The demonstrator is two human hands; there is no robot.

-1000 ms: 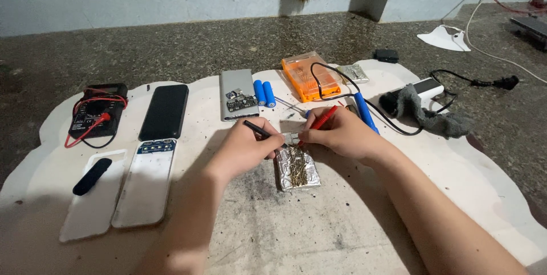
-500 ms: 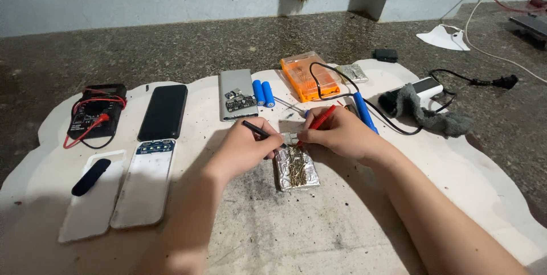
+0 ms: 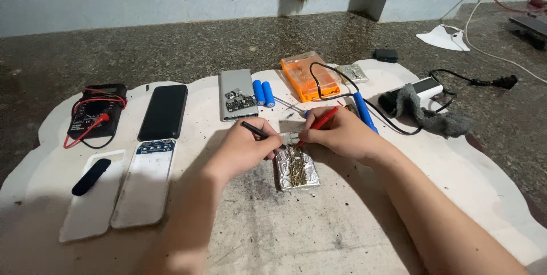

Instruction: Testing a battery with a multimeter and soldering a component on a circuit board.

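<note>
Foil tray (image 3: 296, 168) sits nearest, just below both hands, holding a heap of small gold-coloured pins or screws. Above it, the left hand (image 3: 246, 148) is pinched around a thin black probe (image 3: 254, 130), and the right hand (image 3: 337, 133) is closed on a red probe (image 3: 323, 119); both tips meet on a small grey part (image 3: 290, 137) held between the fingertips, so the hands are almost touching.

Left of the left hand lie two white covers (image 3: 145, 181), one with a black strip (image 3: 91, 176) on it, then a dark phone (image 3: 164, 112) and a black meter (image 3: 94, 111) with red leads. Beyond the hands are a grey case with a circuit board (image 3: 236, 94), two blue battery cells (image 3: 263, 92), an orange box (image 3: 310, 75) and, farther right, a grey rag (image 3: 424, 112) beside a cabled device.

As a judgement: the part is small and gripped only at its edges, so a slipping probe could flick it into the tray's loose bits, or the two tips could touch and spoil the reading. A nudge of the wrist could also tip the light tray.
</note>
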